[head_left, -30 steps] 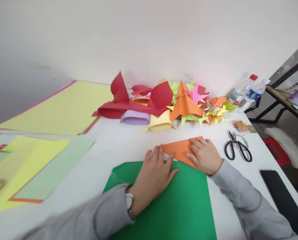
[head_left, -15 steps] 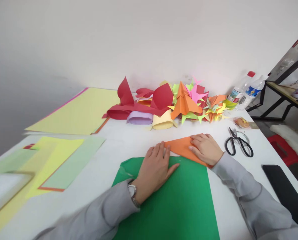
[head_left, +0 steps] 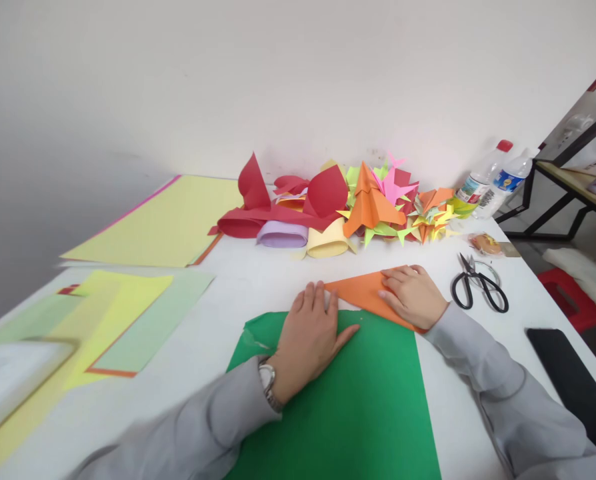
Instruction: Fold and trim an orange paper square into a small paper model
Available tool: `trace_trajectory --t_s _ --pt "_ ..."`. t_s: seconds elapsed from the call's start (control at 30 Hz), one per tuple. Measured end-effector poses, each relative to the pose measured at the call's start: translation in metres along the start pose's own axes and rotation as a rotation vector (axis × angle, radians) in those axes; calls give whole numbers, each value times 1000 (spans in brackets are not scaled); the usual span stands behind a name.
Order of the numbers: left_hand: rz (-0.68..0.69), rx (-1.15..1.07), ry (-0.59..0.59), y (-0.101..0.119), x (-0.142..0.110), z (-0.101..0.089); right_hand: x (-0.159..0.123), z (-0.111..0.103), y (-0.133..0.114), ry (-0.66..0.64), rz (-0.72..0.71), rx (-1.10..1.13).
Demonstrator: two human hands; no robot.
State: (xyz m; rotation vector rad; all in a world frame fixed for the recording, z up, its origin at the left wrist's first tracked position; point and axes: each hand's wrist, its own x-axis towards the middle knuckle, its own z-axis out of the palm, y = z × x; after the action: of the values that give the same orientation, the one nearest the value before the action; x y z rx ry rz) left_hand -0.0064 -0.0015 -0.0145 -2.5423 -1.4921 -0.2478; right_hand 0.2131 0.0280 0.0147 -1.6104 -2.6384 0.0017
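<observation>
A folded piece of orange paper (head_left: 361,293) lies across the far edge of a large green sheet (head_left: 358,393). My right hand (head_left: 414,295) rests on the orange paper's right part, fingers pointing left. My left hand (head_left: 312,343) lies flat over the green sheet, its thumb spread and its fingertips by the left tip of the orange paper. Whether those fingertips press on the orange tip I cannot tell. A watch (head_left: 269,383) circles the left wrist.
Black-handled scissors (head_left: 479,287) lie right of my right hand, near a black flat object (head_left: 571,383). Folded paper shapes (head_left: 371,207) are heaped against the wall, beside two plastic bottles (head_left: 483,177). Coloured sheets (head_left: 151,223) and a white object (head_left: 21,373) are at left.
The view has shifted slightly. My left fingertips have drawn back a little from the orange paper's left tip, while my right hand stays on it.
</observation>
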Motion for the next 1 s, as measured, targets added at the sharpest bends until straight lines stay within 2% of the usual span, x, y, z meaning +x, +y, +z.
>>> trace_trajectory --t_s 0.23,0.37,0.7,0.83,1.0 --pt "46 8 -65 -4 -1 -5 0 -1 -1 0 2 -1" --pt "60 -50 -47 -5 -4 -6 0 -1 -1 -2 7 2" --pt "19 -25 -52 -9 -4 -2 -1 1 1 -5 9 14" --pt "5 -48 -18 -11 -4 -2 -1 1 1 -9 16 36" --pt "18 -39 -28 -21 3 0 0 3 1 15 50 70"
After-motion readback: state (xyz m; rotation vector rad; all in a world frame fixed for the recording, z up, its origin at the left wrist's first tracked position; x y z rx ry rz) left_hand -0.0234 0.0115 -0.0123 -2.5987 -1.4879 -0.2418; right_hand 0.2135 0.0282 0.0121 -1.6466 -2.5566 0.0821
